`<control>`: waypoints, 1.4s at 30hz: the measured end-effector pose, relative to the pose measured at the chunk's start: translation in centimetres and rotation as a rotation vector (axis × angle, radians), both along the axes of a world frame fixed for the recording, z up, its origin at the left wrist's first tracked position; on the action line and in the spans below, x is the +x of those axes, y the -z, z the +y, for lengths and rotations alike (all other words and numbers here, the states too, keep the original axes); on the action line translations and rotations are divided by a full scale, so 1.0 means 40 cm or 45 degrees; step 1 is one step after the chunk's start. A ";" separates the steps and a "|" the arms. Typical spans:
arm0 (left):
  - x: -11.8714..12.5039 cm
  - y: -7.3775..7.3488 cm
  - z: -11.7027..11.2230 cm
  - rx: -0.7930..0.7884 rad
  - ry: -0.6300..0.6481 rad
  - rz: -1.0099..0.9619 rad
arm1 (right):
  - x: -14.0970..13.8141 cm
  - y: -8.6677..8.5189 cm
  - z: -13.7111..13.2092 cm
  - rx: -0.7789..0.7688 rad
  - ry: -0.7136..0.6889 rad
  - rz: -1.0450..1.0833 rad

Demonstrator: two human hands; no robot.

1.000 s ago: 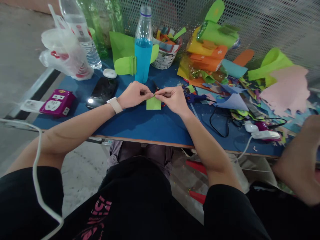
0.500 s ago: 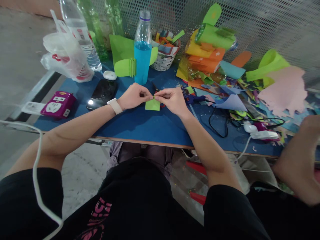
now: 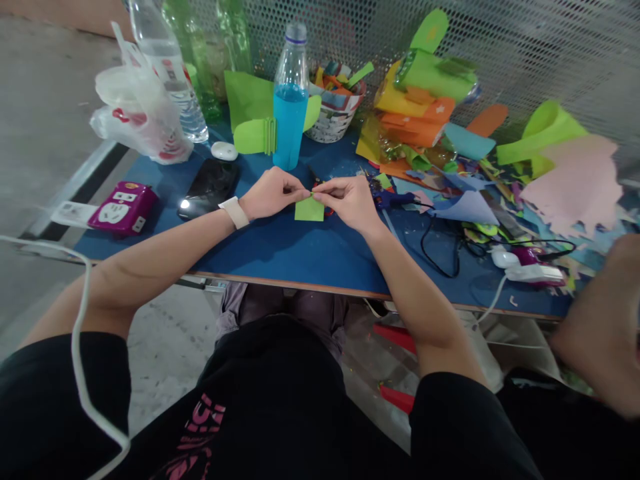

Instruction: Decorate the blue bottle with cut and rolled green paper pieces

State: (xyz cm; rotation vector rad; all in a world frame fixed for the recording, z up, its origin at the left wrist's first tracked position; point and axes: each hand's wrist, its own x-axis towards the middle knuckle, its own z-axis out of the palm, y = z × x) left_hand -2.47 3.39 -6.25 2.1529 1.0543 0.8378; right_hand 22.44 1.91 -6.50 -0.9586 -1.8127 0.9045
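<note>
A small square of light green paper [image 3: 309, 209] hangs from my fingertips above the blue table. My left hand [image 3: 274, 193], with a pale band at the wrist, pinches its top edge between thumb and index finger. Close beside it, my right hand [image 3: 350, 201] pinches the same top edge, the two thumbs almost meeting. Just behind the hands stands a clear bottle of blue liquid [image 3: 290, 120], with green paper pieces [image 3: 253, 137] around it. Partly hidden behind my right hand lie scissors [image 3: 316, 177], of which the blades and a bit of red handle show.
To the left are a black phone [image 3: 210, 187], a white mouse-like case [image 3: 225, 151], a purple socket block [image 3: 124, 208] and a bagged cup [image 3: 143, 120]. Paper scraps [image 3: 465, 207], a blue glue gun [image 3: 395, 199] and cables spread rightward. Another person's arm [image 3: 600, 327] is at right.
The whole view has shifted slightly, so things appear a little to the right. Both hands keep their pinch on the green paper. The other person's arm at right has moved a little.
</note>
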 end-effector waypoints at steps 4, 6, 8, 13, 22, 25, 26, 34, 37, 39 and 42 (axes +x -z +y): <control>-0.001 -0.002 0.000 0.017 0.001 0.012 | 0.001 0.000 0.000 -0.004 -0.002 -0.014; -0.002 -0.001 0.001 0.031 0.000 0.016 | 0.002 -0.001 0.000 -0.002 0.006 -0.030; -0.002 0.001 0.002 0.028 -0.005 0.000 | 0.004 -0.001 0.000 -0.010 0.023 -0.065; -0.001 0.008 0.003 -0.025 -0.023 -0.058 | 0.003 0.001 0.002 -0.023 0.034 -0.089; -0.003 0.008 0.001 -0.047 -0.024 -0.091 | 0.002 -0.001 0.002 -0.058 0.007 -0.003; -0.002 0.004 -0.001 -0.058 -0.018 -0.116 | 0.004 0.007 0.008 -0.034 -0.016 -0.005; -0.002 0.003 -0.001 -0.054 -0.019 -0.121 | 0.005 0.009 0.010 -0.027 -0.020 -0.010; 0.002 0.005 -0.001 -0.028 -0.020 -0.083 | 0.004 0.006 0.006 -0.031 0.006 -0.029; 0.002 0.000 -0.005 -0.020 0.000 -0.065 | 0.003 0.001 0.004 -0.030 -0.003 -0.007; 0.002 -0.006 -0.009 -0.001 0.008 -0.036 | 0.002 -0.001 0.004 -0.040 0.012 -0.017; 0.003 -0.011 -0.011 0.020 0.019 0.000 | 0.002 0.000 0.004 -0.057 0.036 -0.019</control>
